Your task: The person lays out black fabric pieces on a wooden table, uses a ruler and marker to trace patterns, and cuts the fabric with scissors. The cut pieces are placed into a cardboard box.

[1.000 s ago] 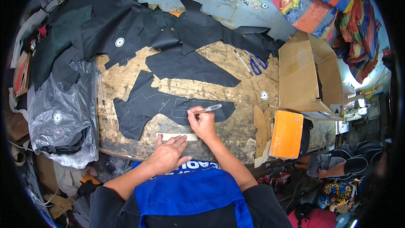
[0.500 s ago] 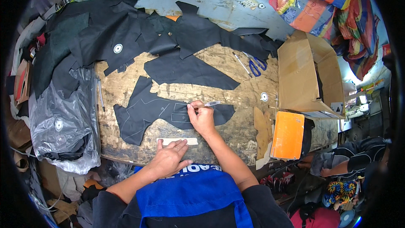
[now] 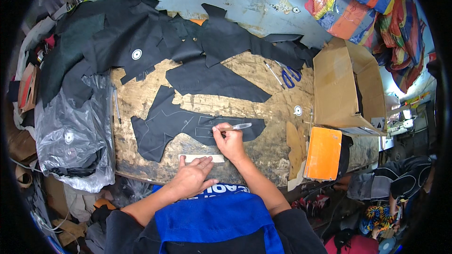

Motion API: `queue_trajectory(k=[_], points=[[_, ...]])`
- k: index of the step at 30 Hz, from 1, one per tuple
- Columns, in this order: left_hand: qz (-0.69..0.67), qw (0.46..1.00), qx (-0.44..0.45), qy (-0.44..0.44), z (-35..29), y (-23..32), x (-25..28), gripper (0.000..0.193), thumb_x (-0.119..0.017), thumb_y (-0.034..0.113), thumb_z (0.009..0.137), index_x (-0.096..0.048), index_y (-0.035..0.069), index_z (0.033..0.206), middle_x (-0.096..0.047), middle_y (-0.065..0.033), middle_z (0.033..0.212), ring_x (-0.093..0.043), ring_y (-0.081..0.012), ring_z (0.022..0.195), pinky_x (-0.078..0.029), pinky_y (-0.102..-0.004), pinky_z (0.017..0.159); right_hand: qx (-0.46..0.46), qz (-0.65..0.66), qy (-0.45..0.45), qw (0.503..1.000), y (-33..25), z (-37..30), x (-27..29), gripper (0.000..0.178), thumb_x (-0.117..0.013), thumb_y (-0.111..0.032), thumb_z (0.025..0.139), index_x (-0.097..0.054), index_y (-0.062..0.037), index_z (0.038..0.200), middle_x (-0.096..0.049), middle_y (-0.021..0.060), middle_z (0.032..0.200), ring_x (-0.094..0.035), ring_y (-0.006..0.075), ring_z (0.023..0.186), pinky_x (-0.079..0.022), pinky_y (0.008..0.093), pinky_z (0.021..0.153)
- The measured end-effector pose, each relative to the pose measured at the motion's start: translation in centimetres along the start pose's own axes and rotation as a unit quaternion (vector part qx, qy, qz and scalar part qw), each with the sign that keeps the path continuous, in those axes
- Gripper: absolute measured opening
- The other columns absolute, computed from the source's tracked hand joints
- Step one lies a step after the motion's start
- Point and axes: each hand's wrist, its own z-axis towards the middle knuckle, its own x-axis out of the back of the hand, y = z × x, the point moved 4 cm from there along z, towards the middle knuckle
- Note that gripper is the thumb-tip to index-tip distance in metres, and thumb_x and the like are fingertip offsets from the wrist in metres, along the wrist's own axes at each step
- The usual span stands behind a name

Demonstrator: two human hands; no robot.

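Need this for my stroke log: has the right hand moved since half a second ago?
Yes: judged against the blue-handled scissors, the right hand has shifted slightly toward the picture's lower edge, over the black sheet.

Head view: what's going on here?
A person's right hand holds a pen over a black leather-like piece marked with pale outlines; the tip's contact is hard to make out. The left hand rests on a pale strip nearer the person. Blue-handled scissors lie farther back on the worn wooden table, left of an open cardboard box.
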Motion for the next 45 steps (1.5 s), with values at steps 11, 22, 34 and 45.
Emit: queue_trajectory(k=[11,22,34,45], points=[[-0.048,0.996,-0.007,0.075,0.2,-0.9,0.3,0.051,-0.058,0.038,0.085,-0.053,0.004,0.122,-0.051,-0.0119,0.130,-0.047,-0.0281,0.118,-0.030,-0.0588,0.095,-0.044,-0.019,-0.010,0.999,0.6,0.4,1.3,0.010,-0.062,-0.009,0.082,-0.062,0.0003,0.084,-0.063,0.0143,0.070,-0.063,0.0263,0.059,-0.047,0.0308,0.054],[-0.059,0.957,-0.036,0.281,0.2,-4.1,0.2,0.035,-0.075,0.026,0.068,-0.069,0.009,0.098,-0.064,-0.0063,0.100,-0.054,-0.0268,0.100,-0.033,-0.0431,0.091,0.026,-0.241,-0.119,0.963,-0.1,1.6,0.7,0.031,-0.074,-0.017,0.068,-0.064,-0.0060,0.095,-0.062,0.0122,0.094,-0.056,0.0313,0.093,-0.042,0.0417,0.087],[-0.054,0.969,-0.026,0.239,0.3,-4.0,0.3,0.026,-0.072,0.018,0.071,-0.069,0.011,0.096,-0.059,-0.0056,0.088,-0.053,-0.0266,0.095,-0.039,-0.0413,0.085,0.122,-0.050,0.065,0.989,-15.4,10.8,23.3,0.027,-0.050,0.003,0.069,-0.061,-0.0008,0.093,-0.058,0.0046,0.087,-0.056,0.0127,0.081,-0.046,0.0258,0.076],[-0.111,0.973,0.002,0.203,2.0,-4.6,1.4,0.037,-0.071,0.013,0.069,-0.066,0.010,0.105,-0.066,-0.0088,0.096,-0.059,-0.0281,0.089,-0.047,-0.0391,0.081,0.091,-0.173,0.467,0.863,-13.2,20.7,64.6,0.026,-0.052,-0.010,0.087,-0.062,-0.0013,0.109,-0.065,0.0091,0.096,-0.061,0.0164,0.084,-0.048,0.0277,0.077]])
